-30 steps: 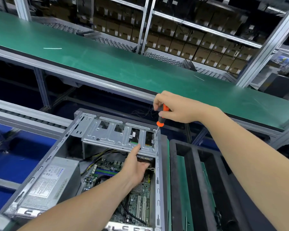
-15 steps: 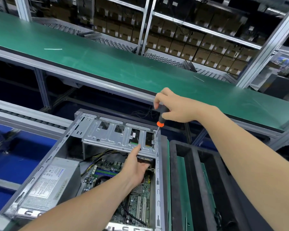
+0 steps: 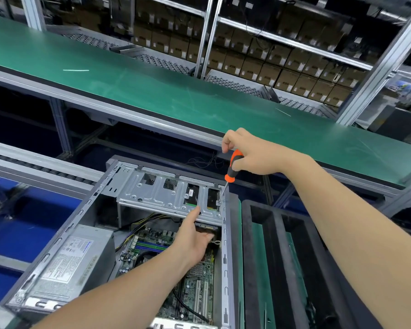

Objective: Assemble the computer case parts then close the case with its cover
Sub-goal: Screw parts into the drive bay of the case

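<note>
An open grey computer case point(image 3: 226, 257) lies in front of me with its motherboard point(image 3: 195, 276) and power supply point(image 3: 67, 264) exposed. A silver drive cage point(image 3: 157, 193) spans its far end. My right hand point(image 3: 254, 155) grips an orange-and-black screwdriver point(image 3: 231, 169), whose tip sits on a screw at the cage's right corner. My left hand point(image 3: 195, 236) holds the cage's front edge from below, thumb on top and fingers tucked under it. No case cover is in view.
A black foam tray point(image 3: 282, 257) with long slots stands right of the case. A green conveyor belt point(image 3: 152, 91) runs across behind. Shelves of cardboard boxes point(image 3: 259, 58) fill the back. Blue bins point(image 3: 22, 224) lie at the left.
My right hand has turned on the screwdriver handle, so more of the orange grip shows. The left hand and the cage have stayed in place.
</note>
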{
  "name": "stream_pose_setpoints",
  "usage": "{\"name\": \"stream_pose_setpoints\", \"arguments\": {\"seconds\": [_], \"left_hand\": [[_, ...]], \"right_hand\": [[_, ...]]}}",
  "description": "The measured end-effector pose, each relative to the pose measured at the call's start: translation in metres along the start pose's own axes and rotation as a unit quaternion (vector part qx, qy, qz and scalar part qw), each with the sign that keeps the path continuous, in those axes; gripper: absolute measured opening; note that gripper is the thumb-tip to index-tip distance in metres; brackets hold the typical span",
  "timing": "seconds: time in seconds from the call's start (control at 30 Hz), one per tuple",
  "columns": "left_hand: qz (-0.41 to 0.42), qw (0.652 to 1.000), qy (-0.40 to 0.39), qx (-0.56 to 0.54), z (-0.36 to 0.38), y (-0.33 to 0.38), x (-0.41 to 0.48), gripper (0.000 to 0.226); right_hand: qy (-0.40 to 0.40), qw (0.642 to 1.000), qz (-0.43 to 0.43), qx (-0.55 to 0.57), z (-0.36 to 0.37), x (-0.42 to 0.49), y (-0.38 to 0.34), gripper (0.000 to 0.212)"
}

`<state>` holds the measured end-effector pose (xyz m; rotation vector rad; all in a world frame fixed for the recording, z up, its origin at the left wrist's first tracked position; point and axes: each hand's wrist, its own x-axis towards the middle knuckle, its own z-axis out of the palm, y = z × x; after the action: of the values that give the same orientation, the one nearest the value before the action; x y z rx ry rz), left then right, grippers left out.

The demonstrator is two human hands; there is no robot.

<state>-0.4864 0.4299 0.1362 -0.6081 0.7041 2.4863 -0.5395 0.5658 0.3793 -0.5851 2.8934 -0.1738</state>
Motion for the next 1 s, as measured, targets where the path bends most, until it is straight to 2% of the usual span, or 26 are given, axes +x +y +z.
{"name": "stream_pose_setpoints", "arguments": {"seconds": [0.03, 0.1, 0.23, 0.27, 0.3, 0.37, 0.43, 0.5, 0.57, 0.63, 0.67, 0.73, 0.77, 0.83, 0.87, 0.9, 0.93, 1.0], "left_hand": [[0.000, 1.000, 0.000, -0.001, 0.000, 0.000, 0.000, 0.062], [0.001, 1.000, -0.001, 0.001, 0.000, 0.000, 0.000, 0.060], [0.005, 1.000, 0.007, -0.004, 0.001, 0.000, 0.000, 0.064], [0.010, 1.000, 0.011, -0.004, 0.001, -0.001, 0.000, 0.065], [0.015, 1.000, 0.016, -0.005, 0.002, -0.001, 0.000, 0.067], [0.019, 1.000, 0.024, -0.006, 0.002, -0.001, -0.002, 0.069], [0.018, 0.999, 0.028, -0.007, 0.004, 0.000, -0.004, 0.071], [0.015, 0.999, 0.037, -0.003, 0.005, 0.001, -0.007, 0.076], [0.024, 0.998, 0.055, 0.013, 0.005, 0.002, -0.009, 0.081], [0.032, 0.995, 0.081, 0.057, 0.004, 0.003, -0.013, 0.082], [0.027, 0.990, 0.098, 0.093, 0.004, 0.004, -0.017, 0.078], [0.000, 0.973, 0.128, 0.191, 0.005, 0.011, -0.027, 0.069], [-0.012, 0.962, 0.132, 0.240, 0.006, 0.017, -0.034, 0.068], [-0.033, 0.928, 0.096, 0.358, 0.010, 0.035, -0.052, 0.071], [-0.051, 0.897, 0.062, 0.435, 0.013, 0.046, -0.062, 0.076], [-0.071, 0.853, 0.032, 0.517, 0.016, 0.058, -0.072, 0.080], [-0.085, 0.797, 0.015, 0.598, 0.019, 0.070, -0.080, 0.082], [-0.063, 0.666, 0.022, 0.743, 0.026, 0.089, -0.087, 0.075]], "right_hand": [[0.003, 1.000, -0.027, -0.012, 0.000, 0.000, 0.003, 0.022], [0.071, 0.997, -0.008, -0.031, 0.005, 0.002, 0.001, 0.015], [0.165, 0.967, 0.128, -0.143, 0.020, 0.007, -0.004, 0.058], [0.166, 0.966, 0.130, -0.150, 0.022, 0.008, -0.003, 0.057], [0.151, 0.974, 0.113, -0.124, 0.021, 0.008, -0.001, 0.048], [0.084, 0.994, 0.047, -0.046, 0.014, 0.004, 0.001, 0.014], [0.039, 0.999, -0.010, -0.021, 0.008, 0.002, 0.004, 0.018], [0.088, 0.995, -0.001, -0.040, 0.009, 0.003, 0.002, 0.012], [0.142, 0.984, 0.057, -0.088, 0.017, 0.006, -0.003, 0.037], [0.161, 0.972, 0.113, -0.131, 0.023, 0.008, -0.006, 0.056], [0.160, 0.972, 0.112, -0.129, 0.025, 0.009, -0.006, 0.054], [0.115, 0.989, 0.078, -0.051, 0.020, 0.007, -0.003, 0.029], [0.075, 0.996, 0.052, -0.013, 0.014, 0.005, -0.001, 0.016], [0.029, 1.000, 0.004, -0.003, 0.006, 0.002, 0.004, 0.017], [0.041, 0.999, 0.002, -0.012, 0.005, 0.001, 0.006, 0.015], [0.076, 0.997, 0.011, -0.019, 0.007, 0.001, 0.005, 0.012], [0.110, 0.993, 0.029, -0.033, 0.010, 0.002, 0.003, 0.019], [0.154, 0.978, 0.093, -0.109, 0.018, 0.005, 0.000, 0.045]]}}
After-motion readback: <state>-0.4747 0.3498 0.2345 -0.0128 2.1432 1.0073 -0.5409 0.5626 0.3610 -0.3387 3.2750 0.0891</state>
